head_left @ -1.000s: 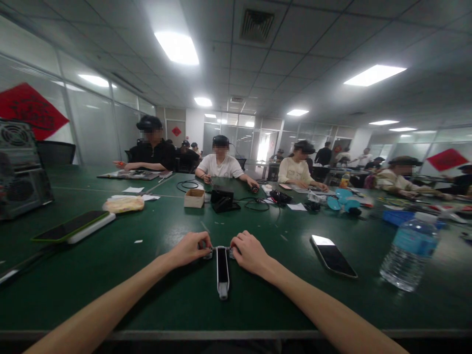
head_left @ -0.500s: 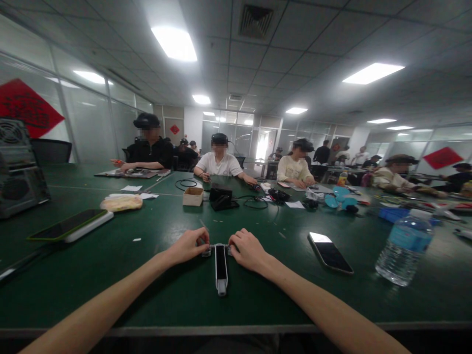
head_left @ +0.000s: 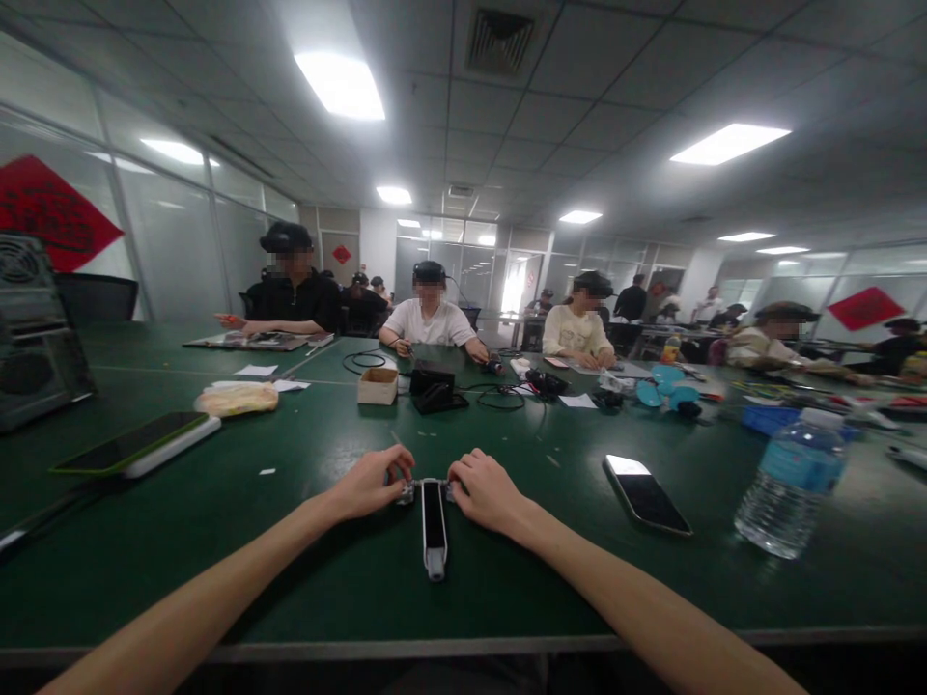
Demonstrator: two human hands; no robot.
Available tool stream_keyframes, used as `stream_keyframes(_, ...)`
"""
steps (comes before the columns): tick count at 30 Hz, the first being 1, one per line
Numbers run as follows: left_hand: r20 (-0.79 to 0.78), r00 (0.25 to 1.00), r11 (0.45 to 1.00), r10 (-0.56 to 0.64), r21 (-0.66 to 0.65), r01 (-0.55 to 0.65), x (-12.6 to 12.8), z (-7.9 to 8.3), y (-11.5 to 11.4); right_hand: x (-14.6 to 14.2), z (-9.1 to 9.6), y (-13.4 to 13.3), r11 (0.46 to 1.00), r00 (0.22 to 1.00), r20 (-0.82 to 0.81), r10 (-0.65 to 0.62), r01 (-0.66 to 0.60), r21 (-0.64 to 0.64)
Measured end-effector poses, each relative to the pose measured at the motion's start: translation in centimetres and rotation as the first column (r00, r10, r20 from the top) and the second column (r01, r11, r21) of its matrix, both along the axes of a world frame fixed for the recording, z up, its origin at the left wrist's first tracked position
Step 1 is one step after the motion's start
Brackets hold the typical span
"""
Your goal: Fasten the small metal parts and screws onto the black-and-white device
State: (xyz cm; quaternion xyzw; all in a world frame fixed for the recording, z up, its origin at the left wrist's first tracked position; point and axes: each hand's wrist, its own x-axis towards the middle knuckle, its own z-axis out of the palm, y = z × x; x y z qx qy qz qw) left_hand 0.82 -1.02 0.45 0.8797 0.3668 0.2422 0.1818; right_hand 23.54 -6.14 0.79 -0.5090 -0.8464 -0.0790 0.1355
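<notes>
A narrow black and silver device [head_left: 435,521] lies lengthwise on the green table [head_left: 304,579], pointing toward me. My left hand [head_left: 373,483] is curled at its far end on the left side, fingers pinching a small metal part there. My right hand [head_left: 487,490] is curled the same way at the right side of that end. What the fingertips grip is too small to name.
A dark phone [head_left: 646,494] lies to the right, a water bottle [head_left: 789,483] beyond it. At left are a phone on a white pad [head_left: 137,444] and a computer case [head_left: 36,328]. A cardboard box [head_left: 379,386], cables and several seated people are farther back.
Both hands stay at the device's far end. The view has shifted slightly to the right and down; nothing on the table has moved.
</notes>
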Motion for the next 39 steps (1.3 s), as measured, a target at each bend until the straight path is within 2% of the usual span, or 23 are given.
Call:
stream_keyframes(3, 0.001, 1.0, 0.999, 0.001, 0.034, -0.001, -0.05, -0.15, 0.11, 0.06, -0.1, 0.09, 1.0, 1.0, -0.004, 0.008, -0.008, -0.001)
stream_keyframes(10, -0.157, 0.988, 0.993, 0.006, 0.118, 0.013, -0.23, -0.29, 0.05, 0.06, -0.15, 0.13, 1.0, 1.0, -0.014, 0.009, -0.009, -0.008)
stream_keyframes(16, -0.146, 0.989, 0.985, -0.011, 0.171, 0.036, -0.15, 0.14, -0.34, -0.05, 0.13, -0.09, 1.0, 1.0, -0.015, 0.002, -0.002, -0.027)
stream_keyframes(26, -0.227, 0.974, 0.982, 0.014, 0.185, 0.029, -0.09, -0.07, -0.22, 0.1, -0.09, 0.13, 0.999, 1.0, -0.008, 0.012, -0.012, -0.032)
stream_keyframes(33, -0.214, 0.977, 0.972, 0.013, 0.233, 0.038, -0.07, 0.16, -0.48, 0.08, -0.16, 0.24, 0.999, 1.0, -0.002, 0.009, -0.009, -0.031)
stream_keyframes(39, -0.25, 0.968, 0.977, 0.023, 0.21, 0.031, 0.01, 0.24, -0.62, 0.07, -0.09, 0.27, 0.998, 1.0, -0.019, 0.011, -0.012, -0.055)
